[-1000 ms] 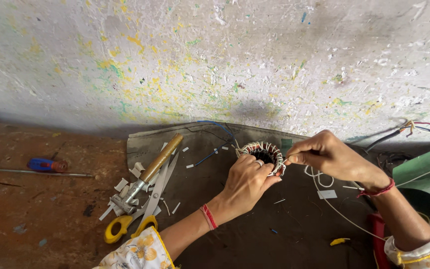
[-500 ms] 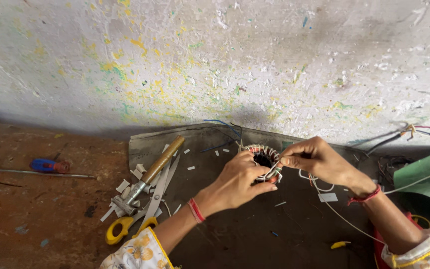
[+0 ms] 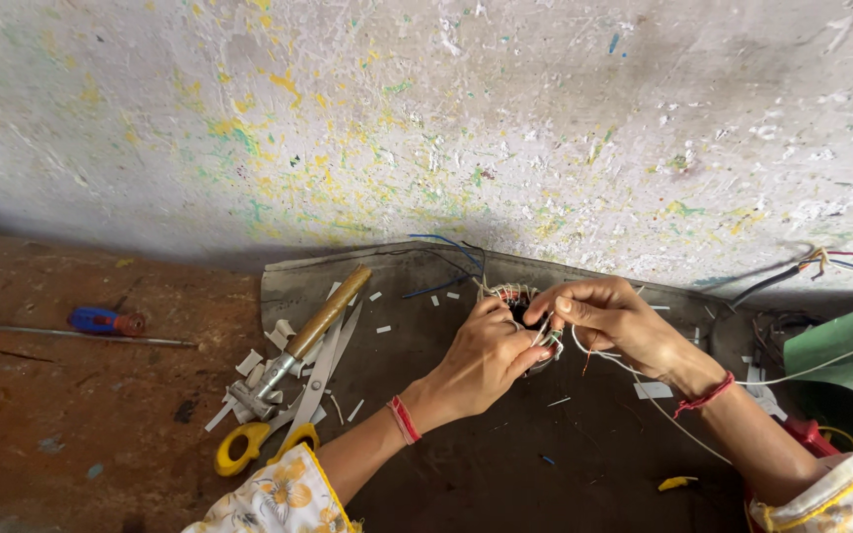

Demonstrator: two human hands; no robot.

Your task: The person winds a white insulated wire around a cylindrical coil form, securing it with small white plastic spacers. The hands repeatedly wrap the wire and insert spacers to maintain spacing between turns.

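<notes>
My left hand [image 3: 481, 355] cups a small round wire-wound coil [image 3: 517, 296] over a dark mat [image 3: 486, 464]. Only the coil's upper rim with copper windings and white sleeves shows; the rest is hidden by my fingers. My right hand [image 3: 609, 321] meets it from the right, fingertips pinching thin white leads at the coil's edge. A long white wire [image 3: 821, 365] trails from there to the right. Both wrists wear red thread bands.
A wooden-handled hammer [image 3: 298, 341] and yellow-handled scissors [image 3: 283, 419] lie left of my hands among white sleeve scraps. A blue-handled screwdriver [image 3: 101, 321] rests on the brown wooden surface. Loose coloured wires [image 3: 812, 266] and a green sheet [image 3: 841, 345] sit at right, below the paint-flecked wall.
Both hands and the coil have stayed close together; the view has shifted slightly. My right fingers now close over the coil's right edge instead of pulling a lead outward.
</notes>
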